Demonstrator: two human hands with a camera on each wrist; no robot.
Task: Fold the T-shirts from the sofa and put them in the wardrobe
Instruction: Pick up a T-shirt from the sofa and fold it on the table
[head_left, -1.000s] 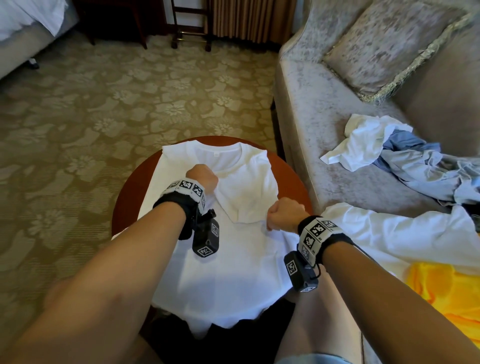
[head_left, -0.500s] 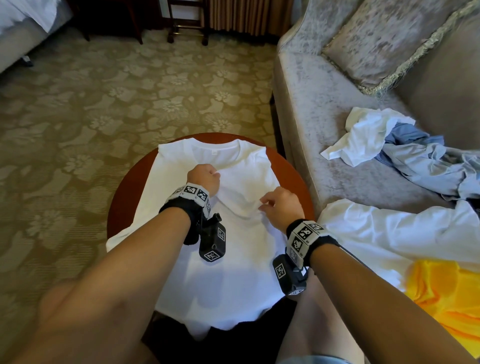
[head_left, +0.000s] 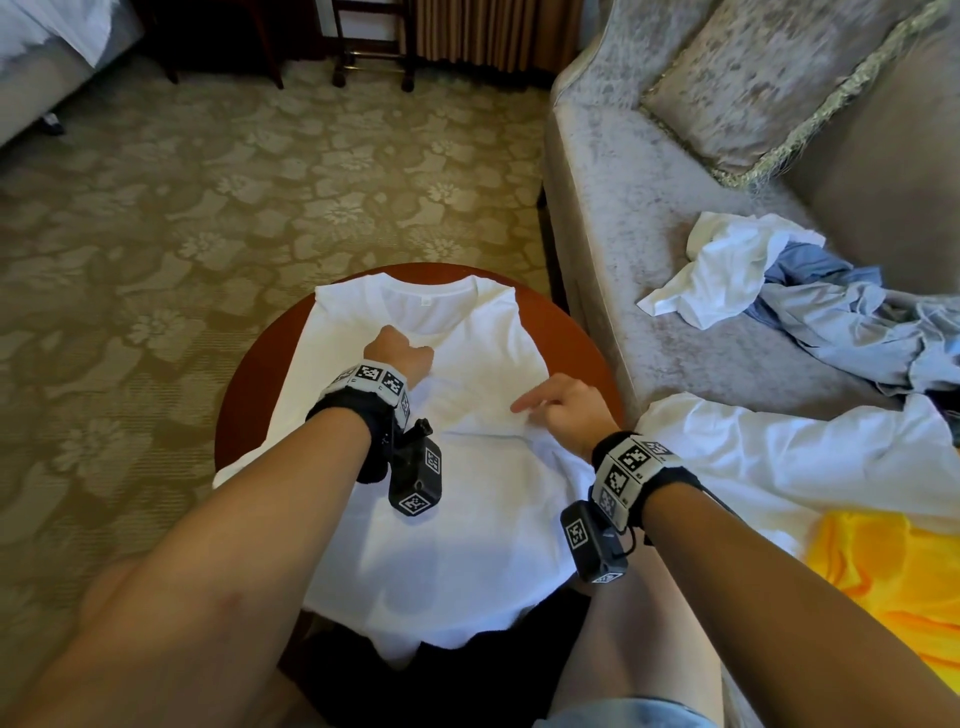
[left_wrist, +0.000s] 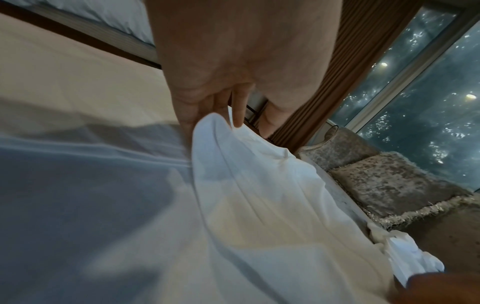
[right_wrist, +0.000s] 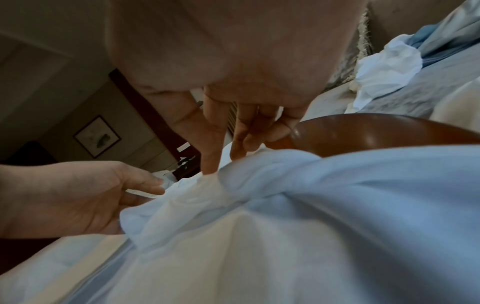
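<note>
Sleeve fold under way on the round bench — and it could easily slip loose.

Left hand (head_left: 397, 351) pinches the folded-in edge of the white T-shirt (head_left: 441, 545), fingers curled on the cloth; let go early and that flap springs back. The shirt's hem overhangs the bench (head_left: 249, 395), so a tug could drag it off. Right hand (head_left: 563, 410) is loosely open, fingertips (right_wrist: 211, 164) pressing a bunched ridge that may crease in.

No legible text, brand or number appears; the wristbands (head_left: 375, 378) carry only black-and-white square marker patterns.
</note>
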